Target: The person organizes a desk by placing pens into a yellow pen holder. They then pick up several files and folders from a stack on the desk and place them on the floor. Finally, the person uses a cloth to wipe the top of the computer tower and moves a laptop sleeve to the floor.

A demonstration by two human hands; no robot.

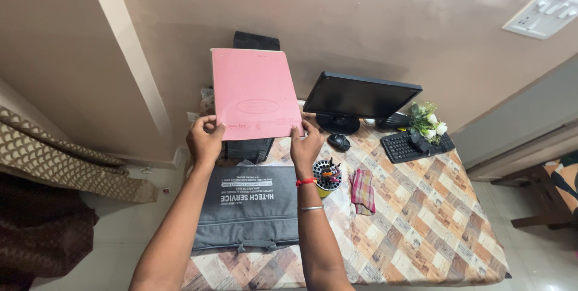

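**Two hands hold up a pink folder**

The pink folder (256,93) is up in the air, above the back of the worktop (421,219). It stands almost flat to the camera and hides part of a black box-shaped machine (253,146) behind it.

The left hand (205,139) pinches the bottom left corner. The right hand (307,143) pinches the bottom right corner. Each grip is closed tight on the folder, thumb in front and fingers behind.

The folder looks thin and light. It looks a bit stiff, like card, because it stays up straight and does not flop. It could bend or crease if squeezed too hard. Holding it at both bottom corners looks like a good way to keep it steady. The edges are the best place to take hold.

The right wrist has a red thread (305,181) and a thin bangle (310,208).

Under the arms lies a grey laptop bag (248,209) on the worktop. Just beside the right hand is a round pen holder (327,175) full of pens. Next to that lies a small checked cloth (362,190).

Further back are a dark monitor (358,95), a mouse (339,142), a black keyboard (415,143) and some white flowers (426,121). The worktop has a cover with a diamond pattern.
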